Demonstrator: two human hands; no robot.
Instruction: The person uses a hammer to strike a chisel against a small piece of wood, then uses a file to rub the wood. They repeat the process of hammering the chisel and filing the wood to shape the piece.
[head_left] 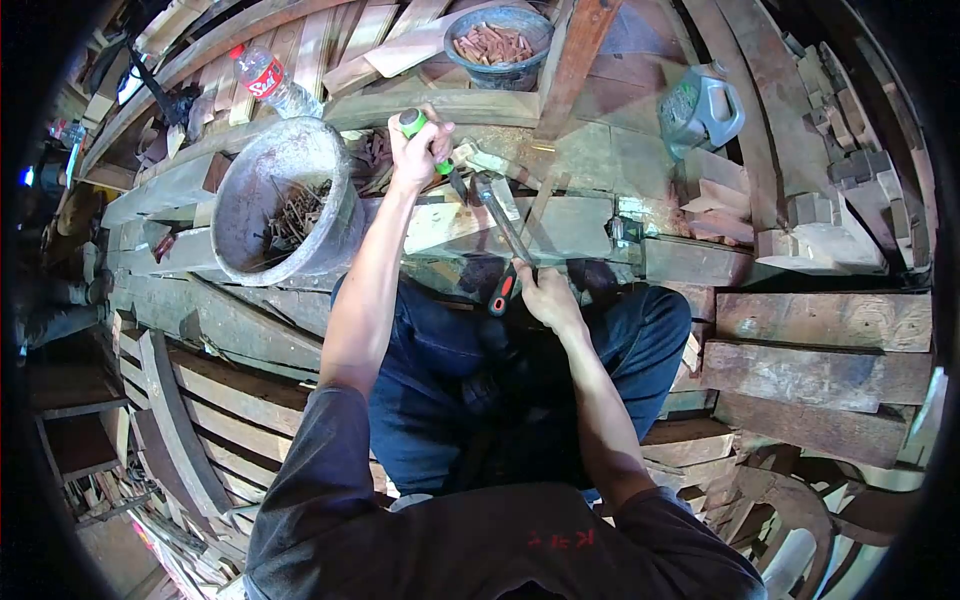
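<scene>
My left hand [418,152] is closed around the green handle of a chisel [456,184], whose dark metal shaft slants down to the right. In my right hand [548,298] is a hammer [508,232] with a metal shaft and a black and red grip. The hammer's head lies close beside the chisel's shaft, over a pale wood piece [440,226] on the beam in front of my legs. More small wood offcuts [505,168] lie just past the hammer head.
On the left stands a large grey bucket [343,220] with scraps of thin sticks inside. A red-capped plastic bottle [275,84] is behind it. Farther back sits a dark basin [500,78] of small wood pieces. At right are a plastic jug [702,112] and stacked wood blocks [825,235].
</scene>
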